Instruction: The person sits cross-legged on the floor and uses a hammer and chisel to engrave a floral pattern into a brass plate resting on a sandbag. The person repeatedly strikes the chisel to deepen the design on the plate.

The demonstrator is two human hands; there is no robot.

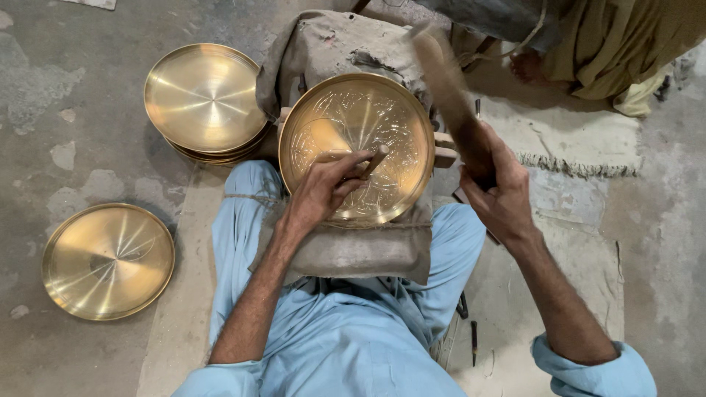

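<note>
The plate [357, 147], brass with a chased pattern over its face, lies tilted on a cloth-covered block [331, 44] between your knees, its lower rim over the sacking [346, 250] draped on your lap. Your left hand [323, 187] rests on the plate's lower left part, fingers pinched round a punch [373, 160]; the punch slants up to the right, and its tip, under your fingers, can't be made out. Your right hand [496, 187] is off the plate's right rim, fist closed on the dark handle of a mallet [441, 77]. The mallet is raised and blurred, its head up over the block's top right corner.

Left of the block, just beside it, a stack of plain plates [204, 99] sits on the concrete floor [44, 88]. A single plain plate [108, 261] lies well apart, nearer the floor's left edge, beside your left leg. Two small dark tools [473, 342] lie on the mat [515, 294] by your right thigh. Past the block, at the mat's far right corner, another person sits: a bare foot [526, 66] and olive cloth [625, 44] show
</note>
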